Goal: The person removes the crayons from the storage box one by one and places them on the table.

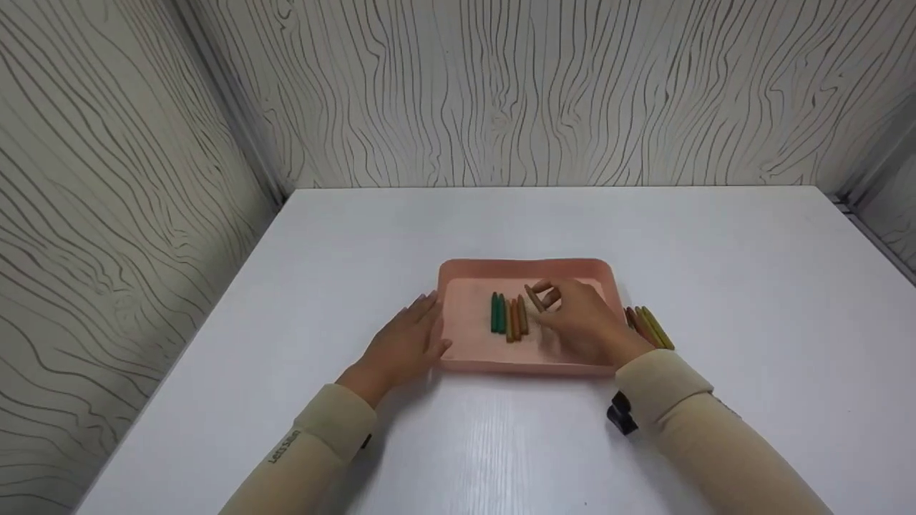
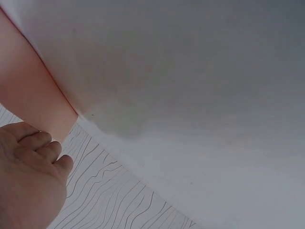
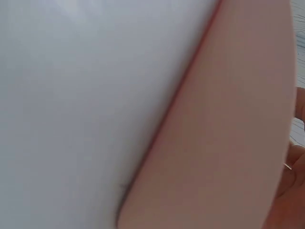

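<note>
My right hand (image 1: 578, 315) pinches a brown crayon (image 1: 534, 298) between thumb and fingers, tilted over the pink tray (image 1: 472, 361). On the tray floor, just left of that hand, lies a row of crayons: two green crayons (image 1: 498, 313) side by side, then three orange-brown crayons (image 1: 516, 319). My left hand (image 1: 404, 340) rests against the tray's left wall, fingers extended and thumb by the near left corner. In the left wrist view the left hand (image 2: 31, 176) touches the tray wall (image 2: 35, 90). The tray's outer wall (image 3: 209, 119) hides most of the right hand (image 3: 290, 186) in the right wrist view.
Several more crayons (image 1: 655, 327), brown to yellow-green, lie on the white table (image 1: 751, 300) just right of the tray, partly behind my right wrist. Wood-grain patterned panels (image 1: 501, 93) stand behind the table and at its sides.
</note>
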Demonstrator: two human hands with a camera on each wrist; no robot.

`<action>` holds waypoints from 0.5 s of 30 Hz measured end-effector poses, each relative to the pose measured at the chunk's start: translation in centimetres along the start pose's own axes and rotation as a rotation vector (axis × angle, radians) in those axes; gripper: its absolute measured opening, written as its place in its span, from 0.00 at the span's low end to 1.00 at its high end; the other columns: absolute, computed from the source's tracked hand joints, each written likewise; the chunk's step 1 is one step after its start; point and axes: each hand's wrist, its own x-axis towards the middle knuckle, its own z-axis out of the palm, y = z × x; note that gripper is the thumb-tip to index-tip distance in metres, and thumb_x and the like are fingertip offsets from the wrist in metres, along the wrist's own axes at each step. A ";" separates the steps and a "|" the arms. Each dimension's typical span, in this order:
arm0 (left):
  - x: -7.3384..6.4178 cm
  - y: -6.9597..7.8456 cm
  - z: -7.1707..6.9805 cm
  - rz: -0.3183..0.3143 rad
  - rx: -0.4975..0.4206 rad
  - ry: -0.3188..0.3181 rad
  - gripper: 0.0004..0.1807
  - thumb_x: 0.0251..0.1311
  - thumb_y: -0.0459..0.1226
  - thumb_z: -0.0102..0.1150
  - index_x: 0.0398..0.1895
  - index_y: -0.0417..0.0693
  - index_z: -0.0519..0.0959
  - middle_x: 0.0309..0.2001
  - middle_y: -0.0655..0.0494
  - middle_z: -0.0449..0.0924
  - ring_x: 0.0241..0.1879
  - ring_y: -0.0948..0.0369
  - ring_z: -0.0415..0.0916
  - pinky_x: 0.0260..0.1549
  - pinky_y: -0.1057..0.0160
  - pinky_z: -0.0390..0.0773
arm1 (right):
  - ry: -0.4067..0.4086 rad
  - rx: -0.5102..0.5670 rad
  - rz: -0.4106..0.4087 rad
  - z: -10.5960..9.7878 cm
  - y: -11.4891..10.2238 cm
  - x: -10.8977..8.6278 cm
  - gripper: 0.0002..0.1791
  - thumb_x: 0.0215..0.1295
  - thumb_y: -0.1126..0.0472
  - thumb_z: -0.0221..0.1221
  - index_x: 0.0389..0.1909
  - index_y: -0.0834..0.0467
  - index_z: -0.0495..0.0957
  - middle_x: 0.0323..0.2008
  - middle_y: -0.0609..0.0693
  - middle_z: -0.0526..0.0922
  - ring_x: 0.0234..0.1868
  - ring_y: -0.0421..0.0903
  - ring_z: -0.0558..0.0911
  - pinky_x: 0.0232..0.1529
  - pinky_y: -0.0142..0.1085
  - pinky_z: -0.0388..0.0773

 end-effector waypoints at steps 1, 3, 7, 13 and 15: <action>0.0 0.0 0.0 0.000 -0.001 0.000 0.36 0.70 0.52 0.44 0.73 0.41 0.54 0.74 0.52 0.47 0.73 0.55 0.43 0.68 0.55 0.50 | 0.005 -0.010 -0.001 -0.3 -0.1 0.0 0.21 0.61 0.61 0.61 0.56 0.58 0.74 0.42 0.53 0.78 0.39 0.49 0.77 0.40 0.41 0.76; 0.0 0.0 0.0 0.004 0.001 -0.002 0.36 0.70 0.52 0.44 0.73 0.41 0.54 0.74 0.52 0.47 0.73 0.55 0.43 0.68 0.55 0.50 | 0.021 -0.035 -0.020 -0.8 -0.1 0.1 0.22 0.59 0.64 0.61 0.56 0.59 0.74 0.41 0.55 0.79 0.38 0.49 0.78 0.39 0.40 0.77; 0.1 0.0 0.0 0.013 0.004 0.000 0.36 0.70 0.51 0.44 0.73 0.40 0.53 0.74 0.51 0.47 0.73 0.55 0.43 0.68 0.55 0.49 | 0.030 -0.041 -0.061 -2.0 0.0 -0.1 0.24 0.58 0.68 0.60 0.58 0.61 0.73 0.42 0.58 0.79 0.37 0.50 0.79 0.36 0.39 0.77; 0.0 0.0 0.0 0.010 0.005 -0.003 0.36 0.70 0.51 0.44 0.73 0.39 0.54 0.74 0.51 0.47 0.73 0.55 0.43 0.68 0.55 0.49 | 0.071 -0.062 -0.108 -3.5 0.2 -0.4 0.24 0.55 0.69 0.59 0.56 0.63 0.74 0.40 0.58 0.80 0.35 0.50 0.82 0.34 0.38 0.80; 0.0 0.0 0.0 0.005 0.010 -0.005 0.36 0.70 0.51 0.44 0.73 0.40 0.54 0.74 0.52 0.47 0.73 0.55 0.43 0.68 0.55 0.49 | 0.083 -0.069 -0.100 -3.9 0.3 -0.6 0.25 0.55 0.68 0.59 0.56 0.64 0.74 0.40 0.58 0.80 0.34 0.49 0.82 0.33 0.38 0.80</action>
